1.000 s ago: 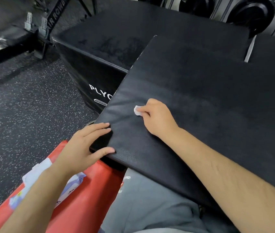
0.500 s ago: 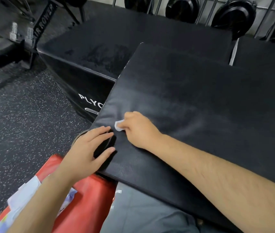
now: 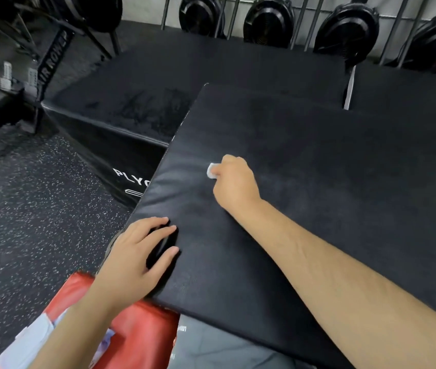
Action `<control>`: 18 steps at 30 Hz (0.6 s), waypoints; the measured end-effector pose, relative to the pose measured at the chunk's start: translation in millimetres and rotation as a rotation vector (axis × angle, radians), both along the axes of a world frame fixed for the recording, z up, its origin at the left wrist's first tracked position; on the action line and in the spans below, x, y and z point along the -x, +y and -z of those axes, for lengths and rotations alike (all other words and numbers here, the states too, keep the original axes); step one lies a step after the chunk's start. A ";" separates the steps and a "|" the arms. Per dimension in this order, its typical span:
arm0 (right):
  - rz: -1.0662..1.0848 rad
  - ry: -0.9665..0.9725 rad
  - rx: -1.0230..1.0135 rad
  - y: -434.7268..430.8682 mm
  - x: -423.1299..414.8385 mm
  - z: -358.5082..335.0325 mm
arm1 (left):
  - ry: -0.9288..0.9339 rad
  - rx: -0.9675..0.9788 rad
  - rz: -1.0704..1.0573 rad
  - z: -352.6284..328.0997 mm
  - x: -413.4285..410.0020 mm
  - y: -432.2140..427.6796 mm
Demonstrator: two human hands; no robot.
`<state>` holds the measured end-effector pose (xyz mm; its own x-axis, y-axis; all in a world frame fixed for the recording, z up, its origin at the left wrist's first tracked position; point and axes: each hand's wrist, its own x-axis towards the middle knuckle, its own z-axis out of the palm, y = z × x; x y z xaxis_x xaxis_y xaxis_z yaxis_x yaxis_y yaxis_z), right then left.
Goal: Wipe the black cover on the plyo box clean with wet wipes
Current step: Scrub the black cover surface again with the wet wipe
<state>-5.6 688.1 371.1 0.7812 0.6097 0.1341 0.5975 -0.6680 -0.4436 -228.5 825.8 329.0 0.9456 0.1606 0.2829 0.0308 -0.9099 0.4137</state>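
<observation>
A large black padded cover (image 3: 318, 187) lies tilted across my lap and against a black plyo box (image 3: 158, 83) marked "PLYO". My right hand (image 3: 234, 182) holds a small white wet wipe (image 3: 211, 172) and presses it onto the cover's left part. My left hand (image 3: 137, 257) grips the cover's near left corner, with fingers on top and the thumb along the edge.
A red pad (image 3: 137, 334) lies under my left forearm, with a pack of wet wipes (image 3: 33, 339) on it. Speckled black rubber floor (image 3: 25, 222) spreads to the left. An air rower frame (image 3: 49, 65) stands at far left. Several black fan wheels (image 3: 344, 30) line the back wall.
My right hand slid the wipe toward the near left corner, then away again and up the cover. My left hand kept its hold on the corner.
</observation>
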 end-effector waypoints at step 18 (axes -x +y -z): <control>0.104 0.038 -0.013 6.5 -50.3 -2.4 | 0.219 -0.061 -0.072 -7.4 -106.3 17.3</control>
<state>44.7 694.6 373.5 0.8449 0.5232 0.1108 0.5077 -0.7196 -0.4738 -122.2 843.1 336.5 0.9722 0.2190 0.0830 0.1798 -0.9250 0.3346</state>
